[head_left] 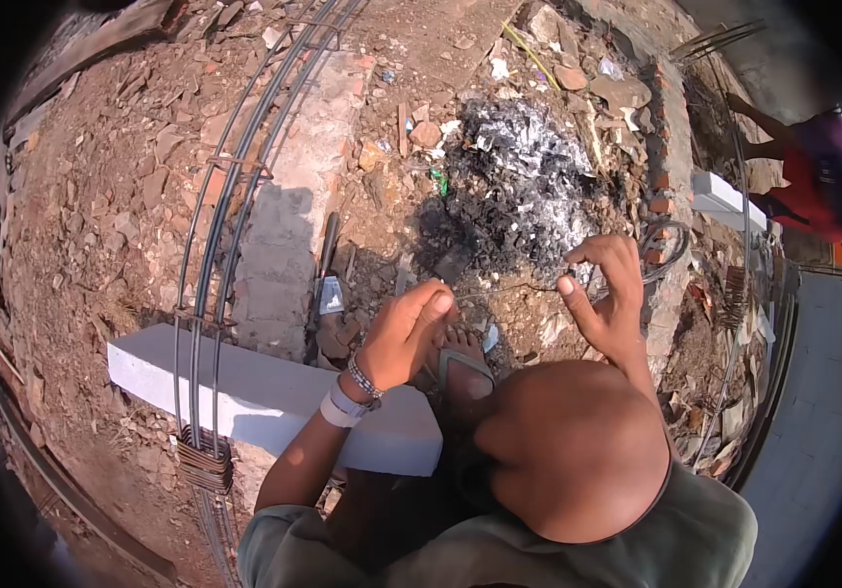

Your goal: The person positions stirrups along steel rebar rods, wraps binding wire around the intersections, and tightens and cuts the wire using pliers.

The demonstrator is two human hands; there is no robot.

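A thin wire (499,291) runs roughly level between my two hands, hard to make out against the rubble. My left hand (406,333), with a beaded bracelet and a pale wristband, pinches its left end between thumb and finger. On the other side, my right hand (609,299) has thumb and forefinger curled around a small dark bit that looks like the wire's other end. Below the hands are my bare knee (577,451) and my sandalled foot (465,367). A long white block (274,397) lies under my left forearm.
A burnt ash heap (529,176) lies ahead of my hands. Tied steel rebar (230,186) rises along a concrete strip at left. A dark-handled tool (329,245) rests beside it. At right are coiled wire (671,240), another white block (724,196) and a person (817,176).
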